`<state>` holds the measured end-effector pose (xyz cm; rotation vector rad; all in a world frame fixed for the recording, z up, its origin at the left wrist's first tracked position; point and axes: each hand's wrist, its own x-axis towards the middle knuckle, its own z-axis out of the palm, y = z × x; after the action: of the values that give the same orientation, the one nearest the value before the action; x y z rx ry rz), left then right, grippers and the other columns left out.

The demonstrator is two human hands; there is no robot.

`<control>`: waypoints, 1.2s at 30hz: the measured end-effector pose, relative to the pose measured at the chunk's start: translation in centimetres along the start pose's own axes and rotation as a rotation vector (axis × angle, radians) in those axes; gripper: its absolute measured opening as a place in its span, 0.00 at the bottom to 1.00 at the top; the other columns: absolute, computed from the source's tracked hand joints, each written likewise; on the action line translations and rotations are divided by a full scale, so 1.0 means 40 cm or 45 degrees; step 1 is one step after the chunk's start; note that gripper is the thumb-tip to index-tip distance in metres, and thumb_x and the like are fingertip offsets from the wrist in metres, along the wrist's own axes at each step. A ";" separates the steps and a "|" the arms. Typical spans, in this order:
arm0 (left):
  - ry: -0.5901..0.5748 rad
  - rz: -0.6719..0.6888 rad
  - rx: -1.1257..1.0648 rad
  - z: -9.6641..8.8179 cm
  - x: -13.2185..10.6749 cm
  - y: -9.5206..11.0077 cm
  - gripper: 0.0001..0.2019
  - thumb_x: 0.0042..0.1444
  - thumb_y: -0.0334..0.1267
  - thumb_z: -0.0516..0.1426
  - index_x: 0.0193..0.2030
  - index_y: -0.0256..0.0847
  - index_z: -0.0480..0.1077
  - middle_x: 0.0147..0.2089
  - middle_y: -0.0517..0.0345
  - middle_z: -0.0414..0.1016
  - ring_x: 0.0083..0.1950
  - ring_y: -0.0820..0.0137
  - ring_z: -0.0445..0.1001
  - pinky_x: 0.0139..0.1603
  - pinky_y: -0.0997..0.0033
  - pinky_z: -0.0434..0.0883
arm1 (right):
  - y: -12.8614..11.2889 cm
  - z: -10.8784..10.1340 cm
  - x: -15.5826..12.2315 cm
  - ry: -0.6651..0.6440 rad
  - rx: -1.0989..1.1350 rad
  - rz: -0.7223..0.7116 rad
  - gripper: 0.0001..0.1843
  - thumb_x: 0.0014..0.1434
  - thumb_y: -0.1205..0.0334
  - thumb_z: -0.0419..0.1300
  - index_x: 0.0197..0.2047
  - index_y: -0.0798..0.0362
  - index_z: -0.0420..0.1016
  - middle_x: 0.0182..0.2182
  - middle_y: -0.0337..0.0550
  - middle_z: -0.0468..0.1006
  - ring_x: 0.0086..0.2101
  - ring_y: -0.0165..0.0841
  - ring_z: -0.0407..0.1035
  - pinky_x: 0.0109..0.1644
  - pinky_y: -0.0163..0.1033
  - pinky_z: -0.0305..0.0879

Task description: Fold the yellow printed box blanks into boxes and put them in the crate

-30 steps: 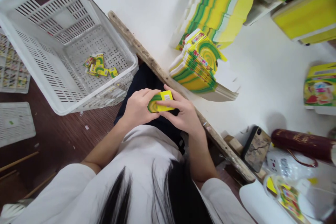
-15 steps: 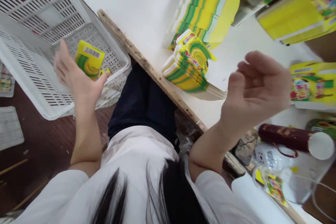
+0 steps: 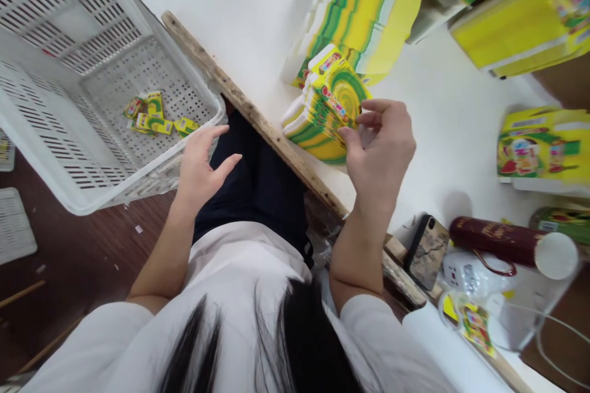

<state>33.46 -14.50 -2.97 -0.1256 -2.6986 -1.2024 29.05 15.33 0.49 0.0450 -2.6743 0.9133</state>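
Observation:
My right hand (image 3: 380, 150) pinches the top flat yellow-green carton of a stack of flat cartons (image 3: 322, 113) near the table's front edge; thumb and fingers close on its right end. My left hand (image 3: 200, 166) hovers empty with fingers spread, over my lap beside the near corner of the white slotted crate (image 3: 69, 135). Several small folded yellow-green boxes (image 3: 154, 120) lie on the crate's floor.
A larger fanned pile of flat cartons (image 3: 369, 12) lies behind the stack on the white table (image 3: 239, 6). More yellow printed sheets (image 3: 544, 150) sit right. A phone (image 3: 426, 252), a dark red tube (image 3: 502, 242) and a white socket lie near the table's worn wooden edge (image 3: 258, 116).
The folded box left my left hand and now lies in the crate; that hand drew back toward my lap. My right hand came down from the air onto the stack of flat cartons.

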 end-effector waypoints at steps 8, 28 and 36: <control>-0.154 0.036 -0.065 0.023 -0.018 0.041 0.19 0.61 0.41 0.62 0.58 0.41 0.71 0.57 0.50 0.78 0.59 0.60 0.75 0.61 0.55 0.73 | 0.002 0.005 0.005 -0.007 -0.038 0.035 0.21 0.58 0.62 0.64 0.54 0.48 0.68 0.45 0.47 0.73 0.47 0.45 0.71 0.56 0.58 0.68; 0.310 -0.381 -1.723 0.087 -0.012 0.170 0.24 0.54 0.64 0.61 0.35 0.44 0.65 0.28 0.64 0.62 0.28 0.74 0.67 0.35 0.70 0.72 | -0.217 0.114 -0.231 -0.755 1.221 -0.062 0.30 0.56 0.56 0.72 0.57 0.46 0.65 0.43 0.40 0.75 0.42 0.34 0.73 0.49 0.41 0.75; 0.137 -0.278 -1.395 0.130 -0.040 0.105 0.32 0.45 0.66 0.67 0.47 0.44 0.70 0.42 0.59 0.72 0.39 0.71 0.73 0.42 0.71 0.72 | -0.178 0.159 -0.224 -0.443 1.263 0.295 0.18 0.56 0.61 0.70 0.49 0.46 0.72 0.33 0.34 0.73 0.33 0.30 0.70 0.40 0.38 0.71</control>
<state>34.95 -7.82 -3.65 0.0945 -1.6906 -2.5013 36.69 5.20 -2.74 0.1228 -2.2236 2.3906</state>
